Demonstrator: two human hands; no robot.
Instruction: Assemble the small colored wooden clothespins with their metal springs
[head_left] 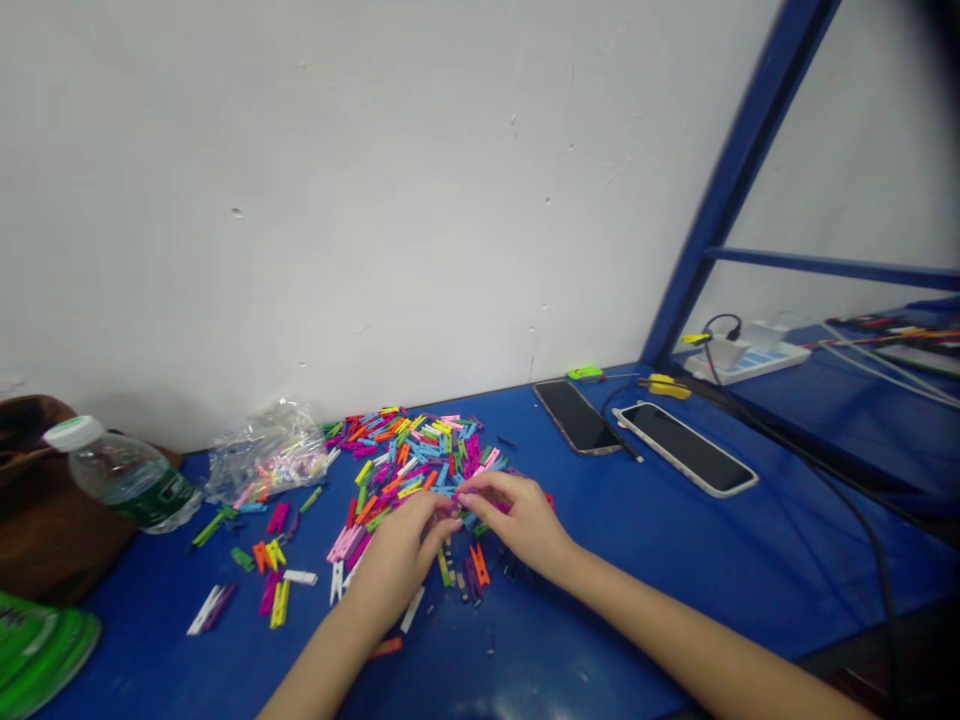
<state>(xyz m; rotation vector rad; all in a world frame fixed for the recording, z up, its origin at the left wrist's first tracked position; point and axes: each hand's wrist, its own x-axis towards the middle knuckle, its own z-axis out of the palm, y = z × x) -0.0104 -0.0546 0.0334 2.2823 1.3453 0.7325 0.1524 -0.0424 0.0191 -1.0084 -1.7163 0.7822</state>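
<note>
My left hand (403, 552) and my right hand (523, 522) meet fingertip to fingertip over the near side of a heap of small coloured clothespins (420, 450). Both are closed in a pinch; whatever sits between the fingertips is too small and covered to name. Just below my fingers lie an orange clothespin (479, 565) and a dark purple piece (472, 577). Left of my left hand, more clothespins are scattered, among them a yellow one (280, 604) and a white half (202, 609).
A clear plastic bag (270, 450) with clothespins in it rests against the wall. Farther left are a water bottle (131, 475), a brown bag (52, 500) and a green object (45, 650). Two phones (576, 416), a cable (847, 500) and a power strip (750, 360) lie to the right.
</note>
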